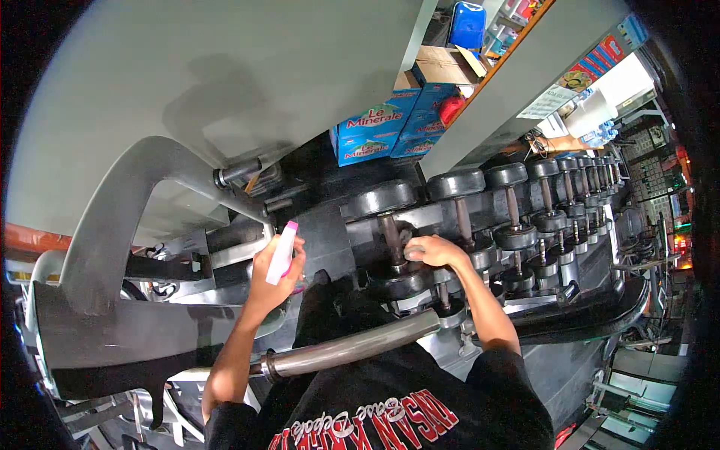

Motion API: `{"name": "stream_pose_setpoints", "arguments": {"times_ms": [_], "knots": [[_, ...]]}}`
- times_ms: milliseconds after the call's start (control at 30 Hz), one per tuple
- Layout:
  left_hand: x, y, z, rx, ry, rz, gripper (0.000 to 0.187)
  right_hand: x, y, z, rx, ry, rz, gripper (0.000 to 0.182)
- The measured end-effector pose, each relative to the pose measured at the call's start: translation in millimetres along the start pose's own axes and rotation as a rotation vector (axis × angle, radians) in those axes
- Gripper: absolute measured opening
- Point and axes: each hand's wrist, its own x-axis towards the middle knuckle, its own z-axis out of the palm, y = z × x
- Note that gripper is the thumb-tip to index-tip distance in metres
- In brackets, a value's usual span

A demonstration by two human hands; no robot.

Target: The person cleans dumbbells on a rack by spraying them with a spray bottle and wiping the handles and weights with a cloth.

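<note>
While the left hand [268,289] grips a bottle [283,253] near open floor [324,238], the right hand [437,252] curls by a dumbbell [390,237], hold unclear.

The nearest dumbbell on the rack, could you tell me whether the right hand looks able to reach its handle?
Probably yes: the right hand is close beside the dumbbell's handle, and nothing seems to block it.

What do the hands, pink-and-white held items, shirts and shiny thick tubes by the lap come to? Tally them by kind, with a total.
Hands: 2 (left hand, right hand)
Pink-and-white held item: 1
Black shirt: 1
Shiny thick tube: 1
Total: 5
</note>
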Motion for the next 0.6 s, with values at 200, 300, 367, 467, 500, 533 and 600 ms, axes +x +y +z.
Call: {"name": "stream_pose_setpoints", "arguments": {"times_ms": [200,300,367,467,500,533,600], "knots": [[1.2,-0.3,-0.2,-0.027,0.009,-0.013,0.019,-31.3,-96.6,-36.9,-0.222,-0.134,-0.016,0.027],[1.0,-0.5,-0.5,-0.020,-0.006,-0.009,0.019,-24.5,-131.6,-19.2,-0.271,-0.132,-0.089,0.023],[0.9,-2.1,1.0,-0.021,-0.003,-0.007,0.020,-7.9,-148.7,8.0,-0.422,-0.112,-0.156,0.022],[-0.8,-7.2,3.0,-0.008,-0.010,-0.005,0.019,38.5,-119.4,64.6,-0.478,0.005,-0.253,0.022],[-0.2,-6.7,2.2,0.005,-0.015,-0.005,0.019,48.8,-123.0,66.3,-0.516,-0.036,-0.204,0.021],[-0.9,-5.5,1.5,0.010,-0.017,0.000,0.019,54.9,-124.6,68.0,-0.551,-0.077,-0.153,0.021],[-1.0,-2.2,1.6,0.003,-0.028,-0.006,0.018,55.5,-118.4,63.0,-0.475,-0.157,-0.111,0.024]]}}
